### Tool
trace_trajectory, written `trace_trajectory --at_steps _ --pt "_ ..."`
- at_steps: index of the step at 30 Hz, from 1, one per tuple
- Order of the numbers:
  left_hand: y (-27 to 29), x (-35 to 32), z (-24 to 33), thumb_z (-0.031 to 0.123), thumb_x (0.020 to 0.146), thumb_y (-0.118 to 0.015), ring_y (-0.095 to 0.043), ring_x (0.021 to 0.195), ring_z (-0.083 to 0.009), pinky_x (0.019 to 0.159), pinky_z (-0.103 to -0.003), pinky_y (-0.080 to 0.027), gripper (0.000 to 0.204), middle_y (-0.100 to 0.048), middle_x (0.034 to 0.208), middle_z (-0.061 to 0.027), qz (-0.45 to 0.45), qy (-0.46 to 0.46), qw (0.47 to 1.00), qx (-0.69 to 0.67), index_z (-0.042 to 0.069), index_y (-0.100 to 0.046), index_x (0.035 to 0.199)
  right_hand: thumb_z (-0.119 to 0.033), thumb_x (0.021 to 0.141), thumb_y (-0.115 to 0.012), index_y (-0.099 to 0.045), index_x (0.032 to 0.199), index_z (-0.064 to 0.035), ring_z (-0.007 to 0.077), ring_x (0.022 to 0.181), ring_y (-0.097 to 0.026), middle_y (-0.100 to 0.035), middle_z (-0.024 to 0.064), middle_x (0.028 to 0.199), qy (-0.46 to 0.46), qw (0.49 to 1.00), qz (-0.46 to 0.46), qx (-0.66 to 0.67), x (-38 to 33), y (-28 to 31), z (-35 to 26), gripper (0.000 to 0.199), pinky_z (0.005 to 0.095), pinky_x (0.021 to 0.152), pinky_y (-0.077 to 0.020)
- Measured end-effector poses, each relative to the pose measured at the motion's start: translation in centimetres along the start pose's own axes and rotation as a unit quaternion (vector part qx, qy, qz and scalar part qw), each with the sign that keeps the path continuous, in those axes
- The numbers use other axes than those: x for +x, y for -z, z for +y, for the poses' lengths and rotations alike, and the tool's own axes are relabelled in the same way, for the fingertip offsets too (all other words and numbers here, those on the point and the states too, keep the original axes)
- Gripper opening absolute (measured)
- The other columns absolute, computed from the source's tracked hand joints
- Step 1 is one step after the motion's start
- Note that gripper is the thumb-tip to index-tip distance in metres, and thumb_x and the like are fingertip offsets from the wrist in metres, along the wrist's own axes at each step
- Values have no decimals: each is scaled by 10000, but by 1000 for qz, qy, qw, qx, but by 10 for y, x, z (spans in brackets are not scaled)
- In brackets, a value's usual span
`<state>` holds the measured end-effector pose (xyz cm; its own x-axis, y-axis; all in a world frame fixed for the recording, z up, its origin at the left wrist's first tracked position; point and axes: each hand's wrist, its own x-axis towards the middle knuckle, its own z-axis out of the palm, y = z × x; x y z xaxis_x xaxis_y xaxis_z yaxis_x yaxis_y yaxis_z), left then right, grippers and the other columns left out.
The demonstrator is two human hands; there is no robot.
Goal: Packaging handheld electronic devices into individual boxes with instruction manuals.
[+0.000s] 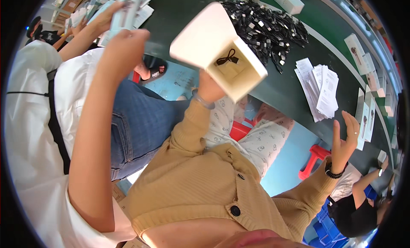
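My left hand (209, 87) grips a white open box (218, 49) from below and holds it up over the edge of the green table (273, 87). Inside the box, a black coiled cable (227, 58) lies on a tan cardboard insert. My right hand (346, 139) is raised at the right with its fingers spread and nothing in it; it is nearest to a stack of white leaflets (320, 90) on the table. Both my sleeves are tan knit, and a dark bead bracelet sits on the right wrist.
A heap of black cables (269, 25) lies on the table beyond the box. White boxes (290, 1) and printed cards (363, 55) line the far side. A co-worker's arm (98, 119) at left lifts pale blue packages (124, 15). Red stools (316, 158) stand below.
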<state>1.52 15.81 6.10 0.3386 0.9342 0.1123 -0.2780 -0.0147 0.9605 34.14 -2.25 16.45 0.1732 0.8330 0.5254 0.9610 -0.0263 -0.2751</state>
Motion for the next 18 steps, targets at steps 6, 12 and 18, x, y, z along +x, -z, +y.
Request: trace_trajectory --at_steps 6,12,18 --pt "-22 -8 0 397 954 -405 -563 1096 -268 993 -398 -433 516 -576 1207 -121 -8 29 999 -11 47 -450 1330 -100 765 -723 -605 1168 -41 308 1096 -524 -569 134 1186 12 998 -61 19 -1 -12 -5 423 386 934 -408" --pt "-20 -4 -7 228 750 -710 -569 1090 -239 953 -364 -439 608 -567 1219 -128 -23 -60 994 86 17 -477 1271 -180 752 -743 -561 1246 -65 337 1169 -472 -511 153 1284 17 995 -95 10 -4 -20 -2 539 412 979 -369" --pt "-19 -4 5 130 570 -851 -537 1117 -278 951 -366 -420 768 -538 1201 -157 -36 -176 947 268 -3 -486 1233 -203 708 -765 -575 1217 -55 360 1162 -475 -519 160 1255 36 997 -63 -15 -2 -16 -10 563 429 970 -366"
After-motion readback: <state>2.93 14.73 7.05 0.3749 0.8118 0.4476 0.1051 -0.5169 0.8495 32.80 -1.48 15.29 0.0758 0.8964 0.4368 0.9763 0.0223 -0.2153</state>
